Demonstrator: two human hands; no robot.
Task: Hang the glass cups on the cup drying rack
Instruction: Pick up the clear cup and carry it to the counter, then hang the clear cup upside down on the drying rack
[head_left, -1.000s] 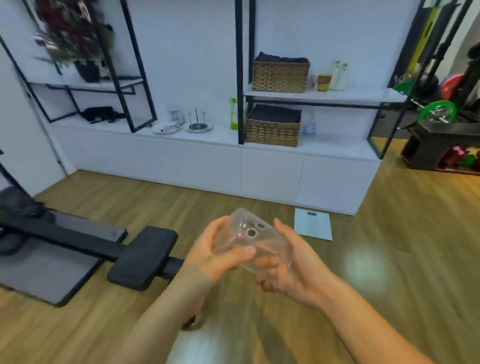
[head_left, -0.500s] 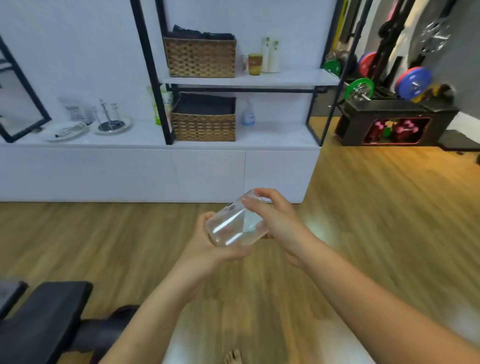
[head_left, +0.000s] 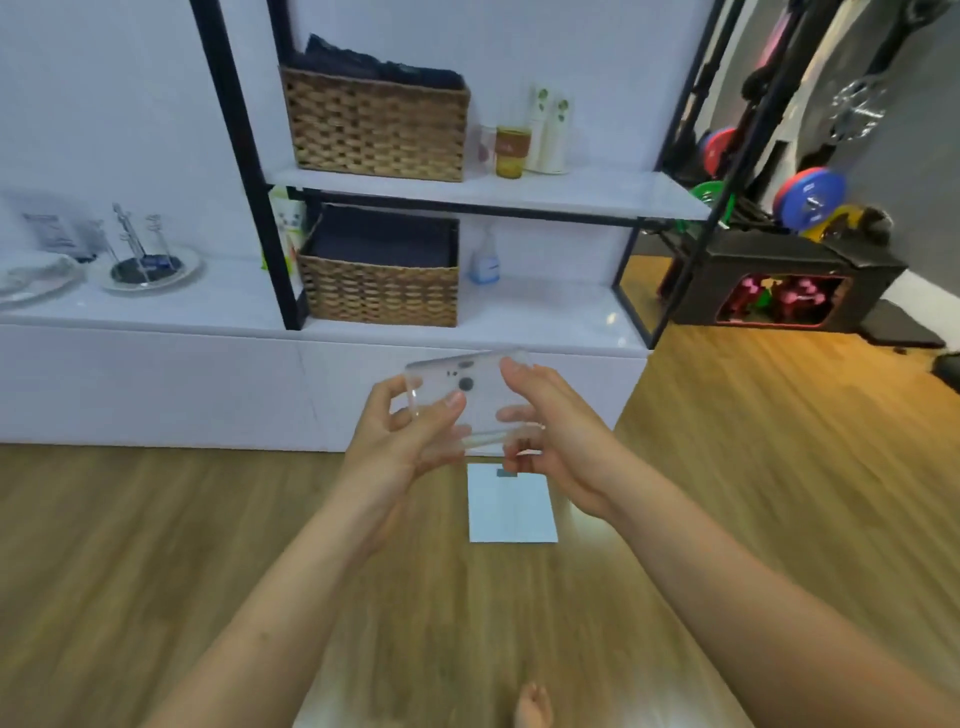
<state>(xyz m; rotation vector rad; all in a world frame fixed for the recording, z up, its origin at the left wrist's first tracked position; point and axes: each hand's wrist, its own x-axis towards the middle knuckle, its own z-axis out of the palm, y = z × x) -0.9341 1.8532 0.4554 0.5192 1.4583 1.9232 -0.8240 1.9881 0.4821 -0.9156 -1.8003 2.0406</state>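
Head view over a wooden floor: a clear glass cup (head_left: 467, 400) is held in mid-air on its side between both hands, left hand (head_left: 400, 441) fingers and right hand (head_left: 550, 436) fingers clasping it, while the cup drying rack (head_left: 143, 249) stands far left on the white shelf (head_left: 218, 306).

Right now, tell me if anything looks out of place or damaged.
Nothing looks broken or spilled. The glass cup is held sideways between the left hand and right hand, far from the drying rack on the white counter. A white scale lies on the floor.
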